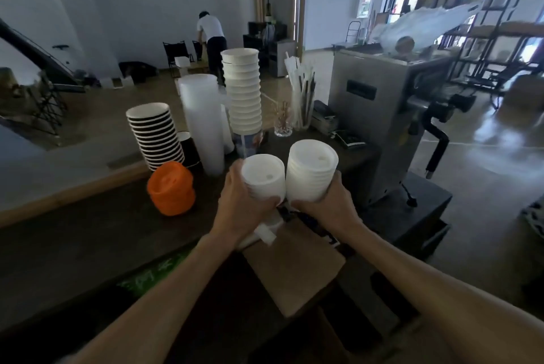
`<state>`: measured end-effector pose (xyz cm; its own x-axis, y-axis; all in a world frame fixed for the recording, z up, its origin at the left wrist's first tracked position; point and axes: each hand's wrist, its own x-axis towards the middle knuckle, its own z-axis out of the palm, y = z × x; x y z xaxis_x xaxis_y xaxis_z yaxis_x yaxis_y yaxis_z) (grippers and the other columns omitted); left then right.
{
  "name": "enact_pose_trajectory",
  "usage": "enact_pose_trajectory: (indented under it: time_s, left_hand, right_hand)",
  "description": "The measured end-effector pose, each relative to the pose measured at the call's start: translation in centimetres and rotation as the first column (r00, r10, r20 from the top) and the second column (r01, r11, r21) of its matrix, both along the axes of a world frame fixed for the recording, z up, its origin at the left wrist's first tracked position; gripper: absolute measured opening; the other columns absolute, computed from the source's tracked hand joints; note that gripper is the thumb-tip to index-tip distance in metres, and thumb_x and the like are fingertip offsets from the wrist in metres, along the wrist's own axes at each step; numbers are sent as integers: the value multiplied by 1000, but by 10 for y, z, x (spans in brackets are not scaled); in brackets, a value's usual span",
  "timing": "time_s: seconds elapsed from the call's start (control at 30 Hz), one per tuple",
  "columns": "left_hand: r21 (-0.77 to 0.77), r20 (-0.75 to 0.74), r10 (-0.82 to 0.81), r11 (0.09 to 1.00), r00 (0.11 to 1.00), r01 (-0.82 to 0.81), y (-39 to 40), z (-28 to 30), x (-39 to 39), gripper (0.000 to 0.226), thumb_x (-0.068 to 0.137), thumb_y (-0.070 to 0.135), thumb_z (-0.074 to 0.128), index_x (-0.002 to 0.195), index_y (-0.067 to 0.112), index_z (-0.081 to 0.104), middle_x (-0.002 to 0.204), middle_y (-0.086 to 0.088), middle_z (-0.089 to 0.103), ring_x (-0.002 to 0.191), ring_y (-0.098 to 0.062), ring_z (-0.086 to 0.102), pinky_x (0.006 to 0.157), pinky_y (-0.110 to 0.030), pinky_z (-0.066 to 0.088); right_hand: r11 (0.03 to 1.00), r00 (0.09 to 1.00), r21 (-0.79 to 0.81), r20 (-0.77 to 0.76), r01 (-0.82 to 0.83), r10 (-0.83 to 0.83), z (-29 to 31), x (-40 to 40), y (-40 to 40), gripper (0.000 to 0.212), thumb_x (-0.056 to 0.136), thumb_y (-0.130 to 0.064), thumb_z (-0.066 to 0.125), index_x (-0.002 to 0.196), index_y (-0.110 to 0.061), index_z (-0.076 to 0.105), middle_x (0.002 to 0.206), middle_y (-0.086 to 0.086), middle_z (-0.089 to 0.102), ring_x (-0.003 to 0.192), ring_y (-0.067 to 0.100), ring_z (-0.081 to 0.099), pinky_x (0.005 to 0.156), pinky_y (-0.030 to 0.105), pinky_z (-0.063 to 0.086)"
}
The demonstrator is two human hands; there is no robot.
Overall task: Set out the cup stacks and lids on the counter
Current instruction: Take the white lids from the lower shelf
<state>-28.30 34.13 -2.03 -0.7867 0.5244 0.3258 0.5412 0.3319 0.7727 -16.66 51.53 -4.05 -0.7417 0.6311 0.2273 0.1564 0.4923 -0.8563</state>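
My left hand (240, 204) grips a short stack of white lids (263, 176) and my right hand (328, 206) grips a taller stack of white lids (311, 171). Both stacks are held side by side just above the dark counter (88, 234). On the counter stand a leaning stack of black cups with white rims (156, 135), a tall clear stack of plastic cups (203, 125), a tall white paper cup stack (243, 90) and a stack of orange lids (171, 188).
A steel machine (379, 116) with a black lever stands right of the lids. Straws (300, 93) and a small glass (283, 123) sit behind. A cardboard box flap (294, 269) lies below my wrists. A person bends over in the far room (212, 40).
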Motion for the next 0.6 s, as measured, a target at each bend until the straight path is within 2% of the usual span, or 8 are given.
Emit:
enact_pose_trajectory:
  time_s: [0.07, 0.1, 0.17, 0.3, 0.4, 0.5, 0.57, 0.6]
  left_hand:
    - [-10, 16, 48, 999, 999, -48, 34, 1, -19, 93, 61, 46, 86, 133, 31, 30, 135, 2, 45, 122, -18, 49, 101, -43, 46]
    - [-17, 25, 75, 997, 997, -75, 48, -1, -29, 94, 61, 46, 86, 134, 31, 29, 136, 1, 44, 123, -20, 49, 101, -44, 46]
    - [-35, 47, 116, 993, 992, -114, 72, -8, -48, 97, 61, 46, 86, 137, 29, 28, 139, 0, 42, 126, -22, 47, 103, -44, 44]
    - [-71, 77, 161, 985, 984, -155, 108, -27, -78, 105, 66, 42, 86, 146, 27, 20, 147, -5, 35, 135, -26, 39, 108, -46, 38]
    - [-95, 67, 199, 977, 978, -192, 127, -41, -91, 104, 71, 35, 82, 149, 27, 14, 153, -11, 27, 140, -30, 33, 110, -47, 36]
    - [-62, 74, 224, 974, 972, -220, 138, -49, -100, 95, 74, 27, 79, 149, 22, 20, 153, -10, 27, 138, -28, 35, 106, -34, 33]
    - [-46, 47, 221, 975, 974, -219, 140, -52, -102, 92, 76, 25, 79, 149, 19, 23, 150, -8, 31, 136, -25, 36, 100, -25, 29]
    - [-49, 32, 220, 975, 975, -218, 140, -53, -102, 93, 76, 24, 79, 150, 18, 23, 149, -8, 32, 135, -25, 36, 100, -24, 28]
  right_hand:
    - [1000, 997, 3, 80, -16, 16, 6, -25, 35, 97, 58, -42, 92, 135, -25, 35, 123, -8, 55, 111, 12, 57, 83, 29, 51]
    - [1000, 994, 2, 111, -19, 19, 8, -37, 49, 100, 59, -42, 91, 138, -21, 34, 124, -5, 54, 114, 18, 56, 83, 34, 50]
    - [999, 989, -8, 143, -37, 37, 9, -64, 75, 101, 62, -39, 90, 141, -19, 32, 126, -4, 53, 120, 22, 54, 85, 34, 48]
    - [999, 986, -15, 158, -44, 46, 0, -114, 113, 104, 64, -36, 91, 145, -18, 27, 143, 4, 48, 130, 25, 49, 100, 39, 46]
    - [998, 986, -36, 160, -49, 54, -10, -143, 128, 109, 58, -45, 93, 143, -17, 30, 143, 4, 49, 129, 23, 50, 103, 42, 47]
    - [996, 989, -56, 131, -63, 70, -27, -164, 138, 115, 45, -65, 91, 139, -23, 40, 136, -3, 57, 121, 16, 58, 97, 42, 53]
    - [993, 991, -86, 98, -79, 87, -37, -171, 142, 105, 45, -69, 90, 133, -30, 46, 129, -12, 61, 114, 5, 61, 92, 35, 56]
    - [992, 993, -101, 81, -82, 90, -38, -170, 140, 91, 50, -63, 92, 125, -36, 48, 124, -17, 60, 109, -4, 60, 90, 27, 55]
